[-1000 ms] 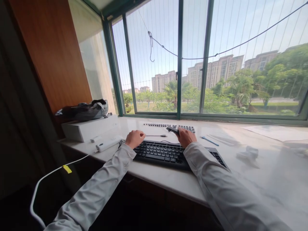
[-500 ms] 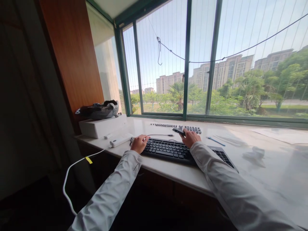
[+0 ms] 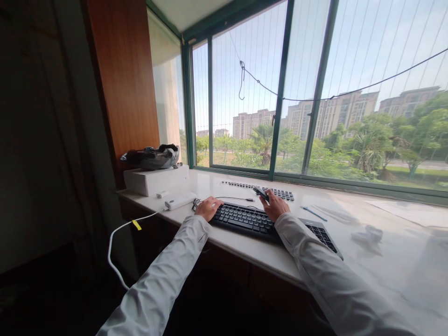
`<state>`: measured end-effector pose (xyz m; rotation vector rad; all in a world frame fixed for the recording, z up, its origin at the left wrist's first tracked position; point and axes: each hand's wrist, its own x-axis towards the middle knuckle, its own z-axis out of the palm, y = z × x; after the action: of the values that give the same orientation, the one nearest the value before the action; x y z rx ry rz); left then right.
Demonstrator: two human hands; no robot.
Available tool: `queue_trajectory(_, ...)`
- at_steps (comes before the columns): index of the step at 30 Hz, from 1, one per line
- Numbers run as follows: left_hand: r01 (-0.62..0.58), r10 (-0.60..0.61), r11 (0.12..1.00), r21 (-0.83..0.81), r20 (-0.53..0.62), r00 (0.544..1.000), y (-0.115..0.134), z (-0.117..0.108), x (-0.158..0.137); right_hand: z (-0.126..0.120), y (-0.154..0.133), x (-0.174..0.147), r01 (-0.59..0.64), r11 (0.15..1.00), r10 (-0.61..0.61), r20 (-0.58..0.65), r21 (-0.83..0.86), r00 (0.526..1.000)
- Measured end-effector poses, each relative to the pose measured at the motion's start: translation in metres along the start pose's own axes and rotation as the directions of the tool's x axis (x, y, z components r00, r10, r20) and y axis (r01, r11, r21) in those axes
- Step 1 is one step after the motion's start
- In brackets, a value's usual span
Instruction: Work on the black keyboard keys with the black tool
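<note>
Two hands are at work over one keyboard (image 3: pixel 245 218), which lies on the white counter (image 3: pixel 367 275) below the window; one slim dark object (image 3: pixel 259 192), one blue stick (image 3: pixel 315 213), one white box (image 3: pixel 157 179) and one white power strip (image 3: pixel 181 200) also show, while the loose black keys (image 3: pixel 286 195) behind the keyboard are too small to count. The keyboard is black, long and low, with pale marks on its keys and a number block at its right end, partly covered by the right sleeve. The left hand (image 3: pixel 207 209) rests at its back left corner, fingers extended; whether they grip it cannot be told. The right hand (image 3: pixel 275 206) holds the dark object above the keyboard's back edge. Compared with a second ago, the left fingers are less curled and the dark object tilts more steeply.
</note>
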<state>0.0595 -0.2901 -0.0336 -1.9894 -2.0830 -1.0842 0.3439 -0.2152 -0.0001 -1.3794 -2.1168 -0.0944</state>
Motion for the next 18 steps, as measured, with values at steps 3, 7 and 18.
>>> queue_trajectory(3,-0.008,0.008,1.0,0.006,0.004,1.0,-0.002,0.002,0.001,-0.003,-0.003,-0.003,0.056,0.998,-0.056,0.005,-0.026,0.998)
queue_trajectory(7,-0.021,0.021,1.0,0.017,-0.005,1.0,-0.003,0.003,0.002,-0.006,-0.006,-0.006,0.1,0.992,-0.099,0.025,-0.077,0.995)
queue_trajectory(18,-0.025,0.024,0.999,0.037,0.008,1.0,-0.003,0.003,0.003,-0.01,-0.011,-0.007,0.106,0.988,-0.101,0.044,-0.117,0.994)
